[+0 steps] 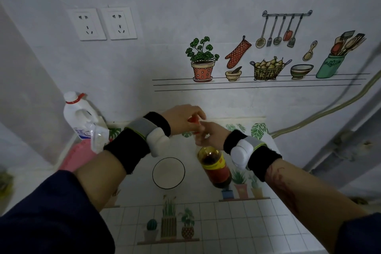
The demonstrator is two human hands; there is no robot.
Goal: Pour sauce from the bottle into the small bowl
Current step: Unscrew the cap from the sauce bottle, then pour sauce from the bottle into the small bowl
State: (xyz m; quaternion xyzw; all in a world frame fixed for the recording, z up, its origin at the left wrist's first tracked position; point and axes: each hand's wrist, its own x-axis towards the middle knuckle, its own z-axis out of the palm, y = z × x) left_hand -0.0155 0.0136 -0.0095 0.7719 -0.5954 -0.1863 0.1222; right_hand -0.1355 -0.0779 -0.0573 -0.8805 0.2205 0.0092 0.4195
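A sauce bottle (215,166) with dark liquid and a red-yellow label stands upright on the counter, just right of a small white bowl (168,173) with a dark rim. The bowl looks empty. My left hand (182,118) is closed over the bottle's orange cap (193,121) from above. My right hand (208,136) grips the bottle's neck just below the cap. Both hands hide the neck and most of the cap.
A white plastic jug (79,114) with a red cap ring stands at the back left, beside a pink item (79,155) and a clear packet (99,137). The counter (226,222) has a plant-patterned tile cover. A hose (321,113) runs along the right wall.
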